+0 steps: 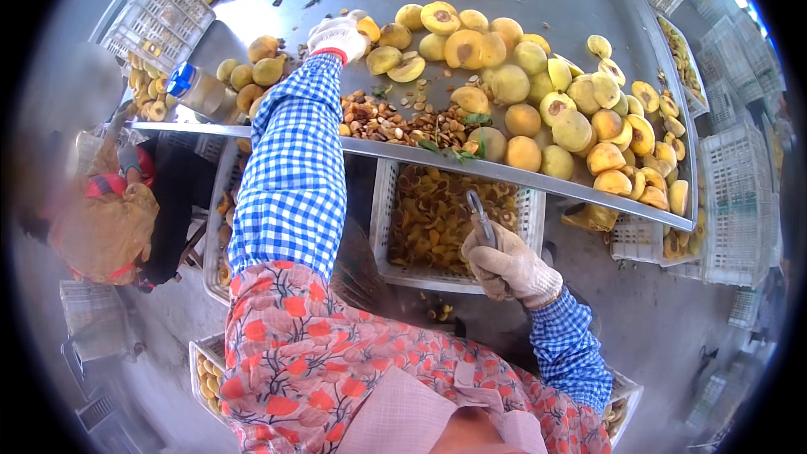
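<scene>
My left hand (338, 37), in a white glove with a red cuff, reaches out over the metal table. Its fingers are closed against a yellow peach half (369, 29), partly hidden by the glove. Close to my body, my right hand (511, 267), also gloved, grips a metal hand tool with a curved tip (480, 212). Below that tool stands a white plastic crate (383, 219) of peach pieces (433, 214). Whole and halved peaches (513, 84) are heaped on the table to the right of my left hand.
Loose pits (378, 118) lie along the table's raised front edge (420, 157). A blue-capped clear jar (202, 92) and a tilted white crate (164, 17) are at left. Another person (109, 219) sits at far left. Stacked crates (735, 202) stand at right.
</scene>
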`<state>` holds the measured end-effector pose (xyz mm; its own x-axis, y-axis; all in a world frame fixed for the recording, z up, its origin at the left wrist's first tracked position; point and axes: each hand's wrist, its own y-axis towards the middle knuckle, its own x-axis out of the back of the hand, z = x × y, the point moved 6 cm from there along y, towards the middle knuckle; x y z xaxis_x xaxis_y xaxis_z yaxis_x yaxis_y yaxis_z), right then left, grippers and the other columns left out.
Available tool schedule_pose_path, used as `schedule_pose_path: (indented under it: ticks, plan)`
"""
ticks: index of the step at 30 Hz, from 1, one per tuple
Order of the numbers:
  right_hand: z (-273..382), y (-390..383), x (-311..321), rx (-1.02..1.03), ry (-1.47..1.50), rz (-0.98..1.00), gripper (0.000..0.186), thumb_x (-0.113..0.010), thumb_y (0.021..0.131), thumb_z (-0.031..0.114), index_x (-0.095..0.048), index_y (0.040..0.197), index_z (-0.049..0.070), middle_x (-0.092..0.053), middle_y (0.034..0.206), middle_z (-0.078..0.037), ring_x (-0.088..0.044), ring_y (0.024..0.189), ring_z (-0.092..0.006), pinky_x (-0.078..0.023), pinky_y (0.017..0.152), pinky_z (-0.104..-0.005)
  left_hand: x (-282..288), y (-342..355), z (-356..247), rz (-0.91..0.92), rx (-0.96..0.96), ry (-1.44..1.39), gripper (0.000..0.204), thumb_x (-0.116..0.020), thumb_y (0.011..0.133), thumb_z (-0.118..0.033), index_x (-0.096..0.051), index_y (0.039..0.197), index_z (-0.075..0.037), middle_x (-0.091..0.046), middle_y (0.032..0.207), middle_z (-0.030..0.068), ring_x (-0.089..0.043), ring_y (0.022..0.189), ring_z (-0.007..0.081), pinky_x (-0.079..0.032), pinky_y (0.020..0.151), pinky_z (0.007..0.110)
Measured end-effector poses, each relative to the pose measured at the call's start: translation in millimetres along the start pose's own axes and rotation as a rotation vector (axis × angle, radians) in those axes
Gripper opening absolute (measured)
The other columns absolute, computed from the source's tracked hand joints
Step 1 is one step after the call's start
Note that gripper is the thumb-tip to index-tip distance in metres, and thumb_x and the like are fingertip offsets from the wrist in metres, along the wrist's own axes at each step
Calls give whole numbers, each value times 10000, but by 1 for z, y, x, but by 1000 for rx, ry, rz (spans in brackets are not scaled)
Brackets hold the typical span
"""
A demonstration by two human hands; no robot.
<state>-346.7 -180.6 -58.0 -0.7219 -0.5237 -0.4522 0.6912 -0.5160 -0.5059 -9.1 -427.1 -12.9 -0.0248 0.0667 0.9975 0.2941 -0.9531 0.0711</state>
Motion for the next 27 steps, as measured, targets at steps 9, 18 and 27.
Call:
schedule_pose_path:
  ticks: [9,18,27]
  plan:
    - [29,10,-15,213,53,-6,190,-597,931,207,-473,983,73,-464,627,14,-442,425,-86,-380,380,-233,-3,-61,13,-76,-282,-975,459,-679,897,-237,-540,1295,-56,-556,1300,181,-593,1184,315,-527,983,404]
    - [65,16,-44,406,-370,-292,212,-573,961,219,-472,1036,49,-451,652,18,-437,440,-74,-377,392,-232,8,-211,-73,300,-183,-2196,452,-496,1014,-317,-445,1320,13,-560,1263,177,-622,1097,247,-558,841,291]
    - [67,15,-63,791,-1295,-678,296,-571,916,208,-515,1080,-33,-637,749,-251,-668,732,-404,-541,624,-461,24,-218,-55,-388,-368,-1098,594,-685,869,-7,-397,1387,39,-586,1265,172,-629,1105,258,-539,916,306]
